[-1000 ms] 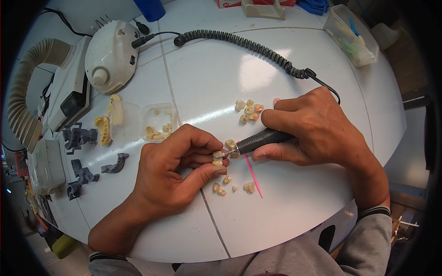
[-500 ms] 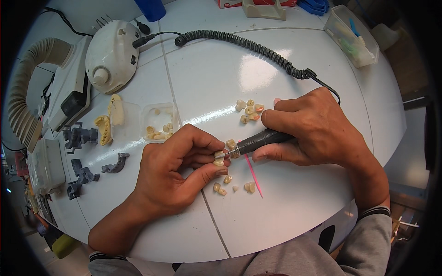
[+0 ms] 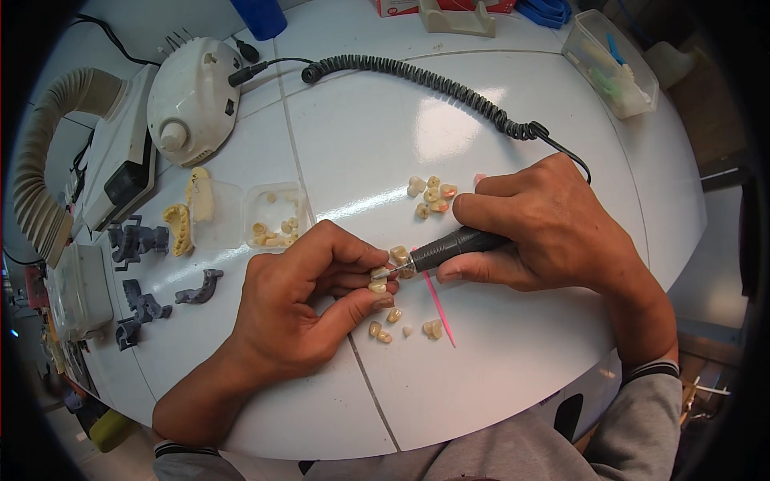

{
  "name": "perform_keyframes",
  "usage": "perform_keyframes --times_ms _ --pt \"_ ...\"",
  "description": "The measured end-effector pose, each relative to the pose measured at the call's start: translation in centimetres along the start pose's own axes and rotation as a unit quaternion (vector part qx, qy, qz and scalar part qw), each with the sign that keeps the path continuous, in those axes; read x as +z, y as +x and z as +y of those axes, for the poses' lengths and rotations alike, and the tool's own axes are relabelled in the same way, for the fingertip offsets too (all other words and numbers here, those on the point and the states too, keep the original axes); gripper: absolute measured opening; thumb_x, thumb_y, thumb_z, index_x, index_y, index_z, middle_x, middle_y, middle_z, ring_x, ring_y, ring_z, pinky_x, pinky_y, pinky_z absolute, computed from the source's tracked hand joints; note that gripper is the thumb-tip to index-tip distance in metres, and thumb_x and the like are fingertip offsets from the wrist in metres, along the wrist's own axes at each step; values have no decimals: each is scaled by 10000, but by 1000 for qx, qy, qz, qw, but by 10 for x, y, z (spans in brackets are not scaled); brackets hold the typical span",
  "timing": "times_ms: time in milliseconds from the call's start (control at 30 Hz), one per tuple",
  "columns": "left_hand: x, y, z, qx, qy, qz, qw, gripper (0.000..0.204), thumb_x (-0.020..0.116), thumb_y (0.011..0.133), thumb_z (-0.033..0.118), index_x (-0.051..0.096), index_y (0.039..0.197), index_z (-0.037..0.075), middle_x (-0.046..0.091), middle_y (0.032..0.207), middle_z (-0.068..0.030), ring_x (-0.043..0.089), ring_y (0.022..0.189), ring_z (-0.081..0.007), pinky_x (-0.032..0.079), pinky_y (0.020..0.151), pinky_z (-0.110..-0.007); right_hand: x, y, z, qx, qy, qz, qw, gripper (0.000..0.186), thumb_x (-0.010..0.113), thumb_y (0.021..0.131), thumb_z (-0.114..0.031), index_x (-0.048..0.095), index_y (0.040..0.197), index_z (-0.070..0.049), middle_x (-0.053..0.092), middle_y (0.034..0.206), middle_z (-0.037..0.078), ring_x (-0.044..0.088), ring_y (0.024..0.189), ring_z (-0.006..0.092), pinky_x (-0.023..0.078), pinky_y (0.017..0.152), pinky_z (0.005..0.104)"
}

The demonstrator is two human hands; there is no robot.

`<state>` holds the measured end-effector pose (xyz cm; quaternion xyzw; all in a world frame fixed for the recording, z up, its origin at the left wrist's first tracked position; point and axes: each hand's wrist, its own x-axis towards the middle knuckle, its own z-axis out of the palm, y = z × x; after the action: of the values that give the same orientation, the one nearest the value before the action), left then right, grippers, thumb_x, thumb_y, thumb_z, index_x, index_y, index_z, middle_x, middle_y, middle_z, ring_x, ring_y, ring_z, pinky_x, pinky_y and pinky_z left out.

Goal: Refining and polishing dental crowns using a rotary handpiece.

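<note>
Between thumb and fingertips, my left hand [image 3: 301, 297] pinches a small tooth-coloured dental crown piece [image 3: 378, 284]. My right hand [image 3: 533, 224] grips a black dental handpiece [image 3: 457, 247], its thin metal bur touching or very close to the crown. Just beyond the bur sit more crowns [image 3: 400, 254], partly hidden by the handpiece. Several loose crowns [image 3: 433, 329] lie on the white table nearer to me. Another cluster of crowns [image 3: 432, 194], some marked pinkish, rests beyond the handpiece. Beside the right thumb lies a thin pink stick [image 3: 439, 309].
A coiled black cord [image 3: 425, 76] runs to a white control unit [image 3: 192, 104] at the far left, beside a ribbed suction hose [image 3: 44, 160]. An open clear box [image 3: 277, 196] holds crowns. Yellowish dental models [image 3: 178, 228] and grey printed pieces [image 3: 140, 240] lie left; a plastic tub [image 3: 613, 68] stands far right.
Both hands keep nearly the same places. The handpiece tip and the crown have shifted very slightly; the whole view has moved a little.
</note>
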<state>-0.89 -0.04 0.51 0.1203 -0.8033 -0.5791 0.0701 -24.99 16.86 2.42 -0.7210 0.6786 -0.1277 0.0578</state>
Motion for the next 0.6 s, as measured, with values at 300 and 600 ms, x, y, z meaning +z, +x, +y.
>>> perform_keyframes --times_ms 300,600 --pt "-1 0 0 -4 4 -6 1000 228 754 979 -60 606 1153 -60 786 1086 -202 806 1072 -250 667 969 -338 -1 0 1 2 5 -3 1000 556 738 950 -657 752 963 -101 665 627 52 659 537 302 448 515 433" --pt "1 0 -1 1 8 -2 1000 230 764 974 -55 611 1145 -60 787 1083 -203 808 1066 -253 668 965 -340 1 -1 0 -5 -5 5 1000 548 734 957 -652 742 975 -105 662 627 51 659 537 297 451 516 431"
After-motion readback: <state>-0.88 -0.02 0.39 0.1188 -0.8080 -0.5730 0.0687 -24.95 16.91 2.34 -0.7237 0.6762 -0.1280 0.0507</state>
